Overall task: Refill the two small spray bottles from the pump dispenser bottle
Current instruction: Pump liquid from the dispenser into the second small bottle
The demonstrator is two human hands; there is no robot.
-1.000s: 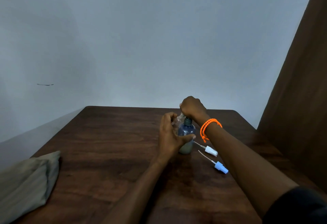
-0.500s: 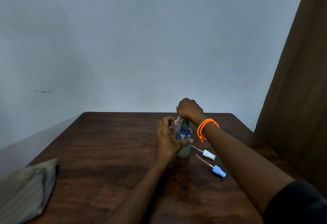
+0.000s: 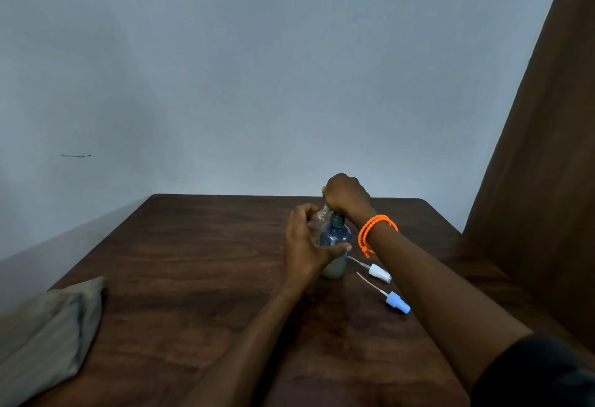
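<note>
Head view: left hand fingers clamp a small clear spray bottle against the pump dispenser bottle, right hand fisted on its pump.

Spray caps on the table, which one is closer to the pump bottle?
The white spray cap: it lies just right of the pump bottle. The blue spray cap lies farther out, nearer the camera.

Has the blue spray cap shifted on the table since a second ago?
No. The blue spray cap lies just nearer than the white cap, right of the pump bottle, as before.
</note>
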